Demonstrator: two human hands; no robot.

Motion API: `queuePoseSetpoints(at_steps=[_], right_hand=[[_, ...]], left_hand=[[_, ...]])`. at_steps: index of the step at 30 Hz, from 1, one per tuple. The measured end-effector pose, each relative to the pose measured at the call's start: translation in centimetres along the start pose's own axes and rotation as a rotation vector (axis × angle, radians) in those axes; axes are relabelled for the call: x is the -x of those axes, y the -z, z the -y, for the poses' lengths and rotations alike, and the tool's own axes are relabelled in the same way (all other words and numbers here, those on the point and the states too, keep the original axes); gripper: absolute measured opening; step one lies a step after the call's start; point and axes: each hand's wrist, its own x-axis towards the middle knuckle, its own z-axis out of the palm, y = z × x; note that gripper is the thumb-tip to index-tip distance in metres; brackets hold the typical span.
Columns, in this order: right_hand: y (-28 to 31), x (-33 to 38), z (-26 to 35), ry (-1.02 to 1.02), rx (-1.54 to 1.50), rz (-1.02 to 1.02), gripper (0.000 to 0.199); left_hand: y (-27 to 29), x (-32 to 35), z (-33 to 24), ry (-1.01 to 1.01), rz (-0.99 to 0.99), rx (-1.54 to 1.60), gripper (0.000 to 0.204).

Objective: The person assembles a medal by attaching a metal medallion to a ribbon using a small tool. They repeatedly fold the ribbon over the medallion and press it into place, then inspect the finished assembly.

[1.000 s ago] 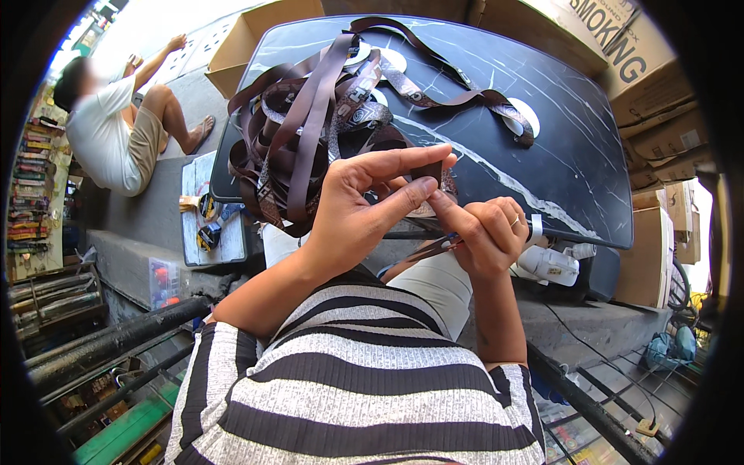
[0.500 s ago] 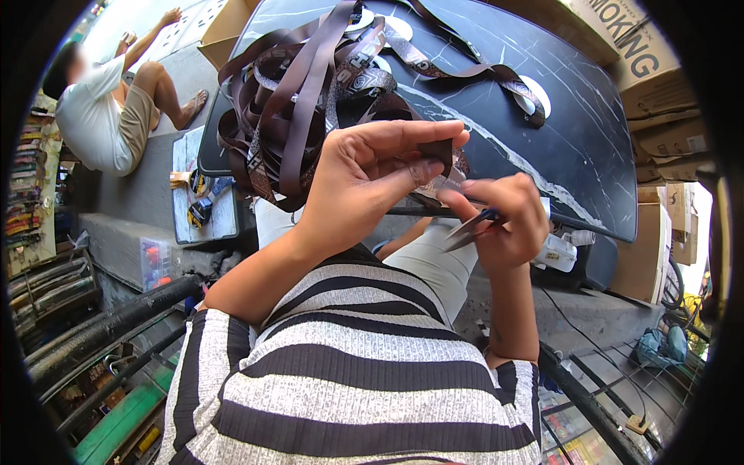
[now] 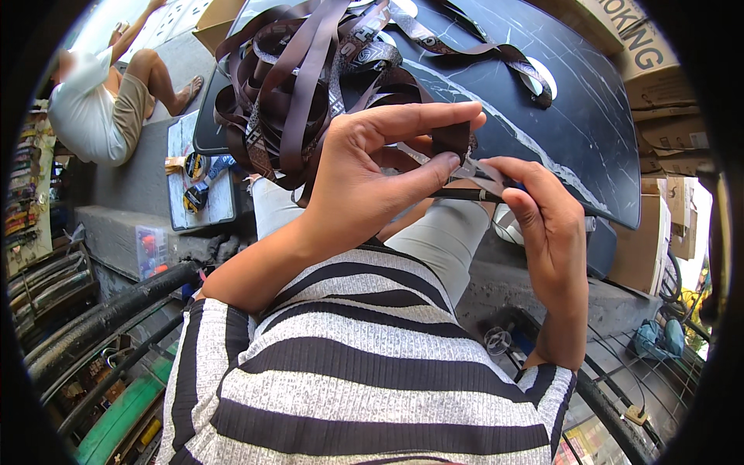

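My left hand (image 3: 372,174) pinches the end of a dark brown strap (image 3: 452,141) between thumb and fingers, close to my chest. My right hand (image 3: 542,221) grips small metal scissors (image 3: 474,170) whose blades meet the strap end right under my left thumb. A large tangled heap of brown straps (image 3: 310,85) lies on the black marbled tabletop (image 3: 566,108) just beyond my hands, with one strap (image 3: 496,53) trailing off to the right.
Cardboard boxes (image 3: 666,116) stand at the right of the table. A person in a white shirt (image 3: 97,101) sits on the ground at upper left. Tape rolls (image 3: 198,174) lie on a low grey board. Dark pipes (image 3: 108,310) run at lower left.
Both hands have risen toward the camera and look larger. My right hand has brought the scissors up to the strap end held by my left hand.
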Motion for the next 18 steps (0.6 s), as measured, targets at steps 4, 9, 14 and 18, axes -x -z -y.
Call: queuePoseSetpoints(at_steps=[4, 9, 14, 18], right_hand=[[0.9, -0.2, 0.8, 0.025, 0.163, 0.002, 0.031], [0.9, -0.3, 1.1, 0.052, 0.214, 0.002, 0.029], [0.4, -0.3, 1.1, 0.046, 0.222, -0.096, 0.022], [0.1, -0.2, 1.2, 0.036, 0.264, -0.092, 0.019]], left_hand=[[-0.3, 0.3, -0.2, 0.023, -0.013, 0.03, 0.042], [-0.3, 0.3, -0.4, 0.02, -0.008, 0.017, 0.042], [-0.4, 0.5, -0.3, 0.001, -0.008, -0.001, 0.042], [-0.3, 0.6, -0.2, -0.028, 0.004, -0.02, 0.043]])
